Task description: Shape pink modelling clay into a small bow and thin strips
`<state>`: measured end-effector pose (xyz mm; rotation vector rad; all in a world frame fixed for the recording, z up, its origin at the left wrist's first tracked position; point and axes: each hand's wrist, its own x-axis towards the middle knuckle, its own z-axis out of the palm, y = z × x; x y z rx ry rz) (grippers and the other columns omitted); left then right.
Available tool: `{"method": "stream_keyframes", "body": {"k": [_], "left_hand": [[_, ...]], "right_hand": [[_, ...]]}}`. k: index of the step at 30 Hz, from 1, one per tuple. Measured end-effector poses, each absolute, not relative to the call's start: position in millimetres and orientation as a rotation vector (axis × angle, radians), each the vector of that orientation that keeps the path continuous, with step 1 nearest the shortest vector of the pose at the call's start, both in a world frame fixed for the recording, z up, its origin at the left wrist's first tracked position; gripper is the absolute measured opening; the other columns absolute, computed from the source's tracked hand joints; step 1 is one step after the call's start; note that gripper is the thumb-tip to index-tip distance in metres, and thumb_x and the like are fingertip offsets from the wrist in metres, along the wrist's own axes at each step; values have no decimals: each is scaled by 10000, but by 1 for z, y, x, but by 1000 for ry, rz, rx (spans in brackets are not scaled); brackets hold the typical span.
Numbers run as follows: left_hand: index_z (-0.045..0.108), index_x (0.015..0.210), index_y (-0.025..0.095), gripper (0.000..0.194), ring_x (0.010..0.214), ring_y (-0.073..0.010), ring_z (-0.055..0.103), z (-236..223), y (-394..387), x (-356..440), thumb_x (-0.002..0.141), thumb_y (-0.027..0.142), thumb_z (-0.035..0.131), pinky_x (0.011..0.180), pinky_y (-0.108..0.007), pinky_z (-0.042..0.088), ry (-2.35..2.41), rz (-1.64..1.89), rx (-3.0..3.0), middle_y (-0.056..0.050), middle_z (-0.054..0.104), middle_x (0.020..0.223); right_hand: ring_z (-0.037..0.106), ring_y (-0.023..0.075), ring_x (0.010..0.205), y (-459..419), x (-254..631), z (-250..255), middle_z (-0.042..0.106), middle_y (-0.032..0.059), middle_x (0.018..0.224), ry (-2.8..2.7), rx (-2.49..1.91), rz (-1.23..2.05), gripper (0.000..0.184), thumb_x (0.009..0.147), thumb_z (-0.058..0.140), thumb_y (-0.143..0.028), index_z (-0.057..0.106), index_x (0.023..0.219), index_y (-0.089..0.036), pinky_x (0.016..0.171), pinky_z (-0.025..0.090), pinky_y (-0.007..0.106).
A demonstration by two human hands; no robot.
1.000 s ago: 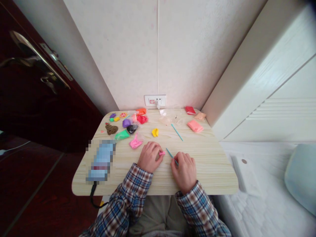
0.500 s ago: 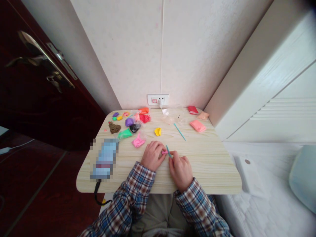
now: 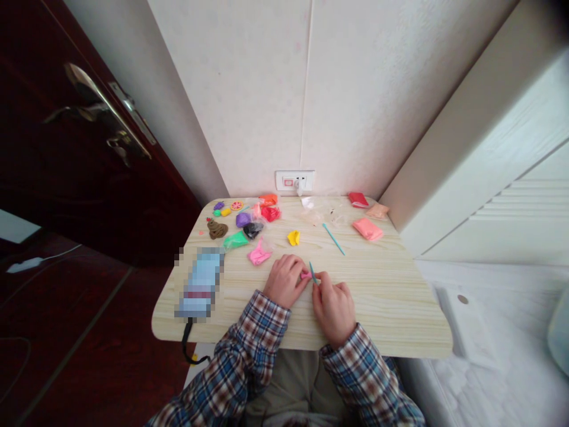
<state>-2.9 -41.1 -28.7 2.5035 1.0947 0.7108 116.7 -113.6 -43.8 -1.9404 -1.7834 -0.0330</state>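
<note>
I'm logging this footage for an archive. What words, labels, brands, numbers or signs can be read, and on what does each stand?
No text is readable.
Pixelated device: nothing legible.
Wall socket panel: any markings are too small to read.
Salmon-coloured packet: no lettering can be made out.
Held teal tool and small pink piece: none visible.

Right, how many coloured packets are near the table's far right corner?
3: the red packet at the back, the peach packet right of it, and the salmon packet in front. None looks hidden there.
</note>
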Motion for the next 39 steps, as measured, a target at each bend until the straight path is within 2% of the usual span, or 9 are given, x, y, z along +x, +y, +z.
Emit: {"method": "stream_keyframes", "body": {"k": [10, 17, 20, 23, 28, 31, 33, 36, 39], "left_hand": [[593, 840, 183, 72, 949, -215, 536, -28, -42, -3, 840, 253, 610, 828, -374, 455, 1111, 725, 2480, -50, 604, 942], [591, 822, 190, 64, 937, -213, 539, -29, -38, 10, 831, 246, 620, 816, -375, 463, 1157, 749, 2452, -44, 603, 915], [592, 823, 188, 47, 936, -215, 538, -30, -36, 15, 829, 226, 619, 813, -379, 463, 1176, 759, 2441, -46, 603, 910], [595, 813, 184, 43, 931, -217, 534, -30, -36, 16, 823, 213, 624, 815, -380, 461, 1184, 772, 2433, -46, 602, 904], [598, 817, 179, 45, 929, -214, 535, -30, -36, 14, 806, 194, 639, 830, -374, 465, 1178, 794, 2419, -42, 603, 902], [599, 824, 183, 64, 935, -214, 539, -30, -36, 13, 784, 177, 649, 843, -378, 468, 1179, 806, 2408, -45, 606, 909], [600, 833, 187, 70, 936, -215, 542, -31, -36, 12, 782, 178, 647, 849, -385, 470, 1181, 817, 2399, -48, 608, 917], [603, 837, 189, 47, 939, -217, 544, -31, -36, 12, 799, 189, 629, 850, -394, 470, 1179, 825, 2392, -53, 608, 922], [603, 822, 188, 32, 939, -218, 542, -30, -36, 13, 804, 194, 629, 843, -391, 469, 1177, 821, 2394, -51, 608, 913]], "right_hand": [[568, 147, 499, -114, 120, -48, 629, -7, 548, -1729, -1930, 16, 240, 916, 344, -210, 574, 951, -152, 673, 328, 286], [515, 136, 450, -114, 133, -43, 583, -18, 502, -1573, -1953, 7, 379, 948, 311, -383, 614, 1010, -163, 590, 324, 267], [517, 138, 458, -116, 145, -43, 577, -16, 506, -1509, -1971, 2, 408, 941, 322, -437, 624, 956, -163, 565, 313, 265], [548, 145, 512, -119, 153, -45, 611, 5, 567, -1494, -1983, -3, 382, 939, 329, -403, 621, 901, -160, 608, 333, 274], [586, 175, 632, -120, 151, -48, 667, 39, 725, -1513, -1993, -8, 230, 873, 400, -247, 599, 938, -154, 679, 349, 306], [593, 186, 735, -120, 149, -47, 678, 76, 885, -1537, -1975, 3, 250, 828, 396, -175, 589, 985, -149, 706, 364, 312], [590, 185, 766, -121, 149, -46, 672, 83, 922, -1555, -1958, 16, 284, 827, 380, -160, 587, 1021, -153, 708, 377, 305], [591, 176, 725, -123, 150, -47, 678, 69, 854, -1564, -1951, 28, 287, 869, 366, -211, 600, 1030, -169, 675, 389, 288], [567, 177, 596, -125, 150, -49, 641, 37, 645, -1538, -1992, 23, 301, 903, 358, -293, 614, 995, -165, 584, 358, 279]]}}
